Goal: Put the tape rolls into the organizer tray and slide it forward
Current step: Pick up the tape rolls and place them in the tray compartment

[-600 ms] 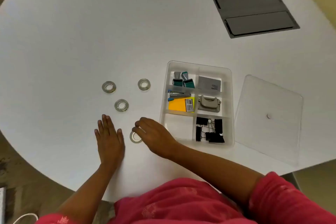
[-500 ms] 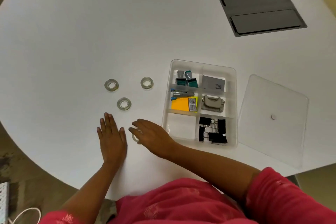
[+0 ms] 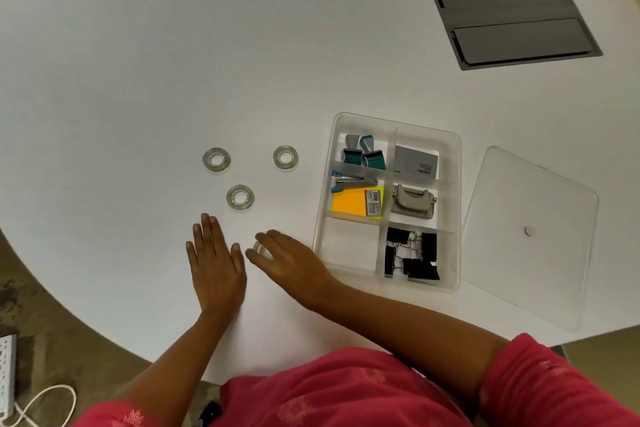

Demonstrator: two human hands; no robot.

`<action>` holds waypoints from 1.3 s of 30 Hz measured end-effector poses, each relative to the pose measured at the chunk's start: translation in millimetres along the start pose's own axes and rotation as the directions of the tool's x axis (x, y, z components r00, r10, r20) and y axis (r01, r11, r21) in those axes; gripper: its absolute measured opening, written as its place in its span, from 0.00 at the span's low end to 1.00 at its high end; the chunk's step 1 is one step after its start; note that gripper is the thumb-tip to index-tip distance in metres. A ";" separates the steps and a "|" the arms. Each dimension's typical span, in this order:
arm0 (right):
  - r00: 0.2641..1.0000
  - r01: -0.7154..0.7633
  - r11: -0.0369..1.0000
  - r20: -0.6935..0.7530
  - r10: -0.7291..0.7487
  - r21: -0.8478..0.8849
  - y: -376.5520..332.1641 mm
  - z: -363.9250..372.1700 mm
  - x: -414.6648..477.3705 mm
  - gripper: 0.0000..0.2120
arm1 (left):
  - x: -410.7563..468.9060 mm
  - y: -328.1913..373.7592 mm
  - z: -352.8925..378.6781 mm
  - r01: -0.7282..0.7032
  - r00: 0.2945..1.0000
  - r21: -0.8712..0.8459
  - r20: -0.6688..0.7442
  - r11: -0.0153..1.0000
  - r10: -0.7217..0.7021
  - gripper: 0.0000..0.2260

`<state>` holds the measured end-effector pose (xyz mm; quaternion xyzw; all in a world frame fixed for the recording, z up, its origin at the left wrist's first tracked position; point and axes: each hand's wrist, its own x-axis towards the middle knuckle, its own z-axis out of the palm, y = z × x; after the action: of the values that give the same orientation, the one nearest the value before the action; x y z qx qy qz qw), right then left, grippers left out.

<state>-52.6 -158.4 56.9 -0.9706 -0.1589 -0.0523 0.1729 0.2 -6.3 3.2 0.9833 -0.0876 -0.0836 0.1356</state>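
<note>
Right hand curled over tape roll — mostly hidden; left hand flat, empty.

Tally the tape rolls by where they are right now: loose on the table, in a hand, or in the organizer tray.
Loose on the table: 3 tape rolls
Under the right hand: 1 tape roll
In the organizer tray: 0
Total: 4

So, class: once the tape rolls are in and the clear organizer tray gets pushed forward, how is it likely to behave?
The organizer tray is low and wide, so it probably slides without tipping. The smooth white table likely gives little grip. The loose binder clips may shift or rattle, though the dividers should contain them.
</note>
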 end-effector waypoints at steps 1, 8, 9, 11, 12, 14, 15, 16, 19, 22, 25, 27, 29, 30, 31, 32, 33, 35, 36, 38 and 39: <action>0.999 -0.015 1.000 -0.045 0.016 0.024 1.2 -5.4 -0.5 0.15 | 0.0 0.1 -0.1 -0.001 1.000 0.001 -0.002 1.000 0.001 0.27; 0.908 -0.384 0.914 -0.233 0.348 -0.130 26.8 -58.7 -28.9 0.23 | -0.3 -0.5 0.8 -0.014 1.000 -0.018 -0.017 1.000 0.014 0.27; 0.886 -0.447 0.880 -0.216 0.410 -0.162 31.6 -62.5 -34.8 0.24 | -0.5 -0.7 0.8 -0.017 1.000 -0.019 -0.018 1.000 0.016 0.27; 0.846 -0.531 0.825 -0.175 0.504 -0.193 41.4 -65.9 -47.7 0.24 | -0.4 -1.4 1.5 -0.023 1.000 -0.022 -0.022 1.000 0.022 0.27; 0.831 -0.555 0.807 -0.155 0.534 -0.199 46.1 -64.9 -53.7 0.24 | -0.3 -1.6 1.7 -0.022 1.000 -0.020 -0.022 1.000 0.022 0.27; 0.812 -0.584 0.787 -0.111 0.573 -0.200 53.5 -61.9 -62.5 0.24 | 0.0 -1.9 1.9 -0.019 1.000 -0.016 -0.023 1.000 0.019 0.27; 0.807 -0.588 0.783 -0.090 0.583 -0.201 56.0 -59.8 -65.2 0.23 | 0.1 -1.9 1.9 -0.020 0.999 -0.013 -0.025 1.000 0.020 0.27; 0.805 -0.590 0.782 -0.073 0.588 -0.204 58.0 -57.4 -66.8 0.23 | 0.1 -2.0 1.8 -0.022 0.999 -0.012 -0.025 1.000 0.022 0.27; 0.805 -0.588 0.782 -0.059 0.590 -0.206 61.9 -51.5 -67.5 0.21 | 0.4 -2.1 1.4 -0.025 0.999 -0.011 -0.020 1.000 0.025 0.27; 0.797 -0.596 0.770 -0.050 0.602 -0.227 61.6 -49.3 -63.6 0.20 | 1.3 -1.7 0.7 -0.024 1.000 -0.012 -0.016 1.000 0.024 0.27; 0.770 -0.621 0.739 -0.026 0.637 -0.263 58.1 -48.9 -59.7 0.20 | 2.2 2.6 -2.0 -0.019 0.999 -0.015 -0.031 1.000 0.018 0.26; 0.758 -0.629 0.725 -0.015 0.652 -0.279 56.9 -47.7 -58.9 0.19 | 5.0 6.8 -5.1 -0.001 0.999 -0.030 -0.043 1.000 0.000 0.26; 0.754 -0.633 0.720 -0.015 0.657 -0.282 56.8 -45.8 -59.7 0.19 | 10.8 11.5 -10.3 0.007 0.998 -0.042 -0.063 0.999 -0.009 0.27; 0.755 -0.633 0.721 -0.021 0.655 -0.282 57.0 -44.9 -60.7 0.18 | 15.0 14.2 -13.5 0.008 0.997 -0.052 -0.075 0.999 -0.012 0.28; 0.758 -0.632 0.723 -0.032 0.651 -0.279 57.0 -44.4 -61.4 0.19 | 19.9 17.2 -17.0 0.014 0.996 -0.072 -0.086 0.997 -0.020 0.29; 0.763 -0.630 0.726 -0.046 0.645 -0.274 56.8 -44.2 -62.3 0.20 | 25.1 20.0 -19.9 0.019 0.995 -0.098 -0.093 0.995 -0.028 0.30; 0.768 -0.629 0.731 -0.061 0.638 -0.267 56.3 -44.5 -62.9 0.21 | 30.5 23.2 -22.7 0.017 0.995 -0.116 -0.094 0.993 -0.028 0.31; 0.774 -0.627 0.739 -0.094 0.626 -0.247 54.8 -45.4 -65.0 0.24 | 41.0 29.9 -28.5 -0.012 0.996 -0.104 -0.093 0.995 0.002 0.32; 0.776 -0.628 0.743 -0.108 0.622 -0.232 53.9 -46.3 -66.5 0.25 | 46.1 32.3 -29.9 -0.026 0.996 -0.082 -0.082 0.996 0.019 0.32; 0.774 -0.633 0.748 -0.130 0.620 -0.199 52.9 -48.4 -70.9 0.27 | 54.9 36.5 -32.2 -0.049 0.998 -0.026 -0.046 0.998 0.048 0.31; 0.771 -0.637 0.748 -0.143 0.621 -0.186 53.4 -49.7 -73.8 0.27 | 58.6 37.5 -32.8 -0.062 0.998 -0.002 -0.032 0.998 0.062 0.29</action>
<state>-107.1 -244.8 74.8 -0.9778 0.1904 -0.0432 0.0756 57.6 -45.1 36.6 0.9811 -0.1157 -0.0637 0.1411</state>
